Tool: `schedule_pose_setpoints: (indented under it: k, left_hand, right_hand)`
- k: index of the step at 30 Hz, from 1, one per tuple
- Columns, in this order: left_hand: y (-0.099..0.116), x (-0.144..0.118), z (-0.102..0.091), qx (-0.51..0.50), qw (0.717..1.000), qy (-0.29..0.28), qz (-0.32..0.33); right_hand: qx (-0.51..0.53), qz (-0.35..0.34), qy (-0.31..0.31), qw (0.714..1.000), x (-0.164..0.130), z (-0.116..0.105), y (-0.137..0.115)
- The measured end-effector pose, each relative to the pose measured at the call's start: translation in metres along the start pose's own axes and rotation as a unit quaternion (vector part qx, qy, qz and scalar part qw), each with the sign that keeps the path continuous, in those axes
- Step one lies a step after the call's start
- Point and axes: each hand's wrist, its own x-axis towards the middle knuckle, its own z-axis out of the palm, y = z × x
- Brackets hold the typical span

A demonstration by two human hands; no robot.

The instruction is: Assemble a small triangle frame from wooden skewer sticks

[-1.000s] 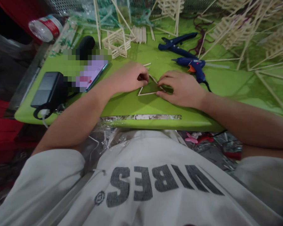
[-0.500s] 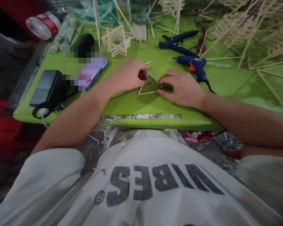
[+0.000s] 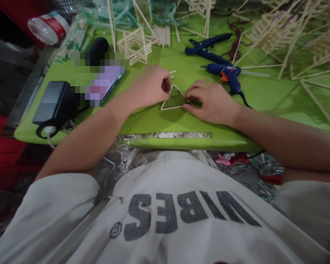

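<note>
A small triangle of thin wooden sticks [image 3: 171,108] lies between my hands on the green table [image 3: 143,123]. My left hand [image 3: 155,85] is closed at the triangle's left side, fingertips pinched on it near the top. My right hand [image 3: 207,101] pinches its right corner between thumb and fingers, covering that corner. Just beyond my left fingertips are short loose sticks [image 3: 172,72]. A blue glue gun [image 3: 227,73] rests past my right hand, its nozzle pointing left.
Blue cutting pliers [image 3: 206,47] lie behind the glue gun. A star-shaped stick frame [image 3: 136,47] and a row of sticks [image 3: 161,36] are at the back. Larger stick structures [image 3: 277,31] crowd the right. A phone [image 3: 107,82], a power bank [image 3: 53,102] and a metal ruler-like strip [image 3: 165,135] are nearby.
Both hands hold nearly the same place at the triangle. The view has shifted very slightly; nothing is visibly taken up or let go.
</note>
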Motion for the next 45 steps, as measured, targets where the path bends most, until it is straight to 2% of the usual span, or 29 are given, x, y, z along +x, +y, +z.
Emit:
schedule_pose_setpoints:
  k: [12, 30, 45]
  left_hand:
    - [0.004, -0.003, 0.001, -0.01, 1.0, -0.005, -0.006]
    - [0.002, -0.006, 0.001, -0.009, 1.0, -0.018, 0.012]
    - [0.01, -0.009, -0.001, -0.012, 0.999, -0.031, 0.001]
  right_hand:
    - [0.039, 0.003, 0.011, 0.999, -0.003, 0.0, 0.001]
    - [0.027, 0.007, -0.001, 1.0, -0.008, -0.006, -0.01]
    - [0.016, 0.008, -0.013, 1.0, -0.01, -0.009, -0.013]
